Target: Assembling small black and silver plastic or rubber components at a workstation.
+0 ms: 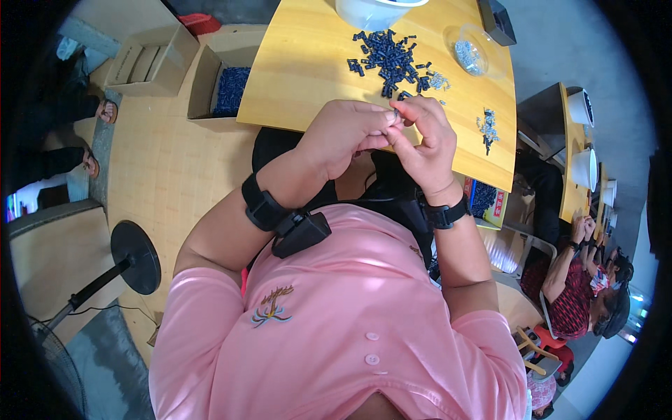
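My left hand (343, 133) and my right hand (430, 143) meet over the near edge of the yellow wooden table (301, 63). Thumbs and fingers of both are pinched together around a small dark piece (397, 113), mostly covered by the fingertips, so its kind cannot be made out. Just beyond the hands lies a loose pile of small black cylindrical parts (392, 57). Beside it are scattered small silvery pieces (439, 80). To the right of my right hand sits another little heap of silvery and dark pieces (487, 128).
A clear round dish (483, 45), a white tub (364, 15) and a black tray (498, 21) stand at the table's far side. Cardboard boxes (203, 87) sit on the floor at left, near a fan (136, 257). Another person (570, 294) works at the right.
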Tool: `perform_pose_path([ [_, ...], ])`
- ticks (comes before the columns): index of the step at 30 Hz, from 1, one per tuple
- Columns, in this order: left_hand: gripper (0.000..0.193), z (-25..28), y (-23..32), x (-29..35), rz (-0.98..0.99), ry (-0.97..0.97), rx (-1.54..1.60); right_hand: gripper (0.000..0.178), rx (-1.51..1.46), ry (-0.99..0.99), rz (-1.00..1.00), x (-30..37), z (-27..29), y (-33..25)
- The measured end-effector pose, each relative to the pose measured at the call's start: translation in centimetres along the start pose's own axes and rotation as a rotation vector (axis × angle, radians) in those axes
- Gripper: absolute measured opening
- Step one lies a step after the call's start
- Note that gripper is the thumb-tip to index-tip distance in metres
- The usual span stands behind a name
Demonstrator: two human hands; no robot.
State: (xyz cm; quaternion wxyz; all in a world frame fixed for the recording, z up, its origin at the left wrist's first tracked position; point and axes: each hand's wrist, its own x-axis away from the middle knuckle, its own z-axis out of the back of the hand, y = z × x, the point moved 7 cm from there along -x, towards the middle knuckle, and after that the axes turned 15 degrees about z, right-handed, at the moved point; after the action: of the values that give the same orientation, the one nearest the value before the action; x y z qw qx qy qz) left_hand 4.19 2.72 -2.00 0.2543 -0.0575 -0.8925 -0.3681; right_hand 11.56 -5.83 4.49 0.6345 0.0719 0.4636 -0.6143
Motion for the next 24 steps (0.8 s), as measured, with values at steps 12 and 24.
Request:
perform_pose_path([
  [12, 0.019, 1.4, 0.0, 0.5, -0.014, 0.146, -0.106, 0.030, 0.149, -0.192, 0.061, -1.8, -0.2, -1.5],
  [24, 0.021, 1.9, -0.6, 0.6, 0.030, 0.151, -0.215, 0.020, 0.283, -0.435, 0.225, -2.5, -1.6, -2.5],
])
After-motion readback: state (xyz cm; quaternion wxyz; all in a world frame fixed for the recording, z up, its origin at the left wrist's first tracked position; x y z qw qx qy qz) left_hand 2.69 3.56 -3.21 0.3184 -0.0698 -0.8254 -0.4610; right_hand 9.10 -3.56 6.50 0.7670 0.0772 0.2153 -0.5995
